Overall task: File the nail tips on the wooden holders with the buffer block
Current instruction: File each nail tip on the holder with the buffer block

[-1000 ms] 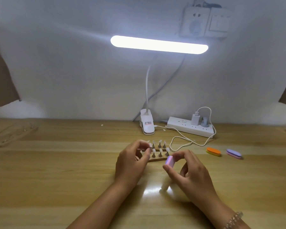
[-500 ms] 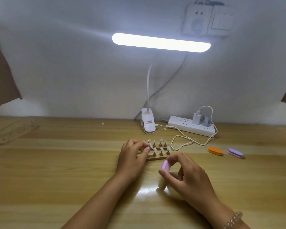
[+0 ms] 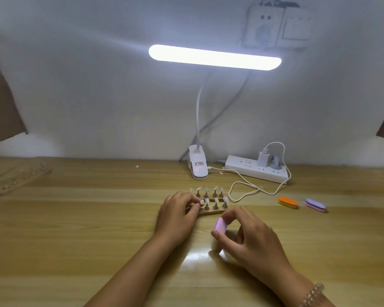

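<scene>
Two rows of nail tips (image 3: 215,189) standing on wooden holder (image 3: 211,212); left hand (image 3: 175,216) pinching one, right hand (image 3: 251,238) gripping buffer block (image 3: 219,225).

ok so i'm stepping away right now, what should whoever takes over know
Left hand: pinches the front-left clear nail tip on the small wooden holder.
Right hand: grips the pink and lilac buffer block just in front of that holder, touching no tip.
The other clear tips stand in two rows on metal pegs.
Done: cannot tell which tips are filed.
Left: bring the block to the pinched tip, file it, then the rest; a second wooden holder lies far left.
</scene>
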